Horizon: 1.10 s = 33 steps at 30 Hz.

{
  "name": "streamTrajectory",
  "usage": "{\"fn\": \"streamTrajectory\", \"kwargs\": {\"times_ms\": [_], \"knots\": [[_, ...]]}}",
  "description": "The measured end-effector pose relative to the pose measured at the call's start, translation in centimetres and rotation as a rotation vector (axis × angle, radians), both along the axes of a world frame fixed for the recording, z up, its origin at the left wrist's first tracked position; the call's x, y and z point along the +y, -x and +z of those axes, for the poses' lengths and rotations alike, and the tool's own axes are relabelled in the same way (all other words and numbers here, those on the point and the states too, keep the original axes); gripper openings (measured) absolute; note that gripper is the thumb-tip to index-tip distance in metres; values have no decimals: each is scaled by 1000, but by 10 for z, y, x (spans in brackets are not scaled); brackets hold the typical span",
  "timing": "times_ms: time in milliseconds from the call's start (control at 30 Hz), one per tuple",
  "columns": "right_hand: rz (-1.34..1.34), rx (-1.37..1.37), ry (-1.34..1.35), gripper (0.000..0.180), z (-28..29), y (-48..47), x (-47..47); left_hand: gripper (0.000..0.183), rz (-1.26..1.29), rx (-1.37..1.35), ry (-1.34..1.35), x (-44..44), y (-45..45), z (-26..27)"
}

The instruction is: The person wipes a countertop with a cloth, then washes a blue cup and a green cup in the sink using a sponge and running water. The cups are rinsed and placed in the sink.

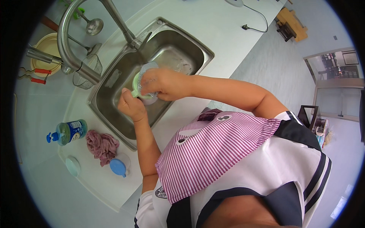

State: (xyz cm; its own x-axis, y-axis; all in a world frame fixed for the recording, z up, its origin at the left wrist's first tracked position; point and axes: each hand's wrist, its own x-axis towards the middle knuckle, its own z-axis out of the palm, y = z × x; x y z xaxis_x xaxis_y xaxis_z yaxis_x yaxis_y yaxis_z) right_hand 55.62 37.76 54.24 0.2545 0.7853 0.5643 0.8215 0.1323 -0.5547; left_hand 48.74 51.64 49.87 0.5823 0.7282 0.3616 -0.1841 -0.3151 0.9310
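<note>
Over the stainless steel sink (111, 97), my left hand (132, 105) grips a small cup (148, 100) with a pale green top (136, 85) that has a tab on its side. My right hand (166, 82) presses a grey mesh scrubbing cloth (148, 67) against the green top. Fingers and cloth hide much of the cup. My right hand looks slightly blurred. Some wet patches show on the sink floor beyond my hands.
A curved faucet (67, 42) arches over the sink's far side. Left on the counter are a blue-pump soap bottle (72, 132), a crumpled pink cloth (101, 145), a blue-lidded cup (118, 167) and a pale lid or dish (73, 166). Ladles (94, 26) and a wire strainer (88, 71) hang by the wall.
</note>
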Motion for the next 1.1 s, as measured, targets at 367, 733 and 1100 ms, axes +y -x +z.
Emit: {"fn": "streamTrajectory", "kwargs": {"times_ms": [367, 733, 1100], "knots": [[13, -79, -30, 39, 4, -15, 2, 35, -68, 21, -45, -4, 4, 6], [49, -159, -9, 36, 4, -29, 4, 34, -155, 90, -141, -5, 13, 7], [-100, 62, 16, 36, 3, -34, -3, 34, -47, 78, -206, 2, 1, 16]]}}
